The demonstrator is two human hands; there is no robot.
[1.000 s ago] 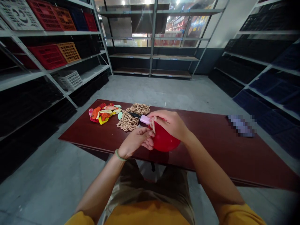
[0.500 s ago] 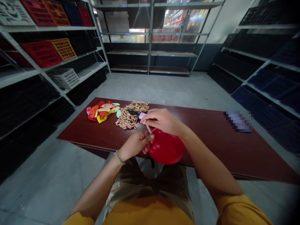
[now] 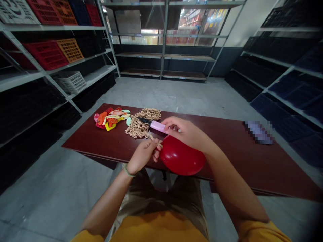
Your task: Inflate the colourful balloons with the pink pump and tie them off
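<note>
My left hand [image 3: 145, 153] is closed in a pinch at the neck of an inflated red balloon [image 3: 183, 158], with a short tan cord [image 3: 151, 137] sticking up from its fingers. My right hand [image 3: 185, 131] hovers over the balloon's upper side, its fingers loosely curled and apart, with nothing visible in them. Its fingertips overlap the end of a lilac cylinder with a black tip [image 3: 158, 126], possibly a balloon pump, lying on the table; contact is unclear. Beside it lies a heap of tan cord pieces [image 3: 137, 127]. The balloon's knot is hidden by my left fingers.
Uninflated coloured balloons [image 3: 111, 119] lie in a pile at the left of the dark red table [image 3: 227, 151]. A blurred purplish item [image 3: 257, 132] rests at the right end. Shelves with crates [image 3: 47, 53] stand around the room.
My right hand has let go of the cord and moved up and right, uncovering more of the lilac cylinder. My left hand keeps its pinch, and the balloon has shifted slightly right.
</note>
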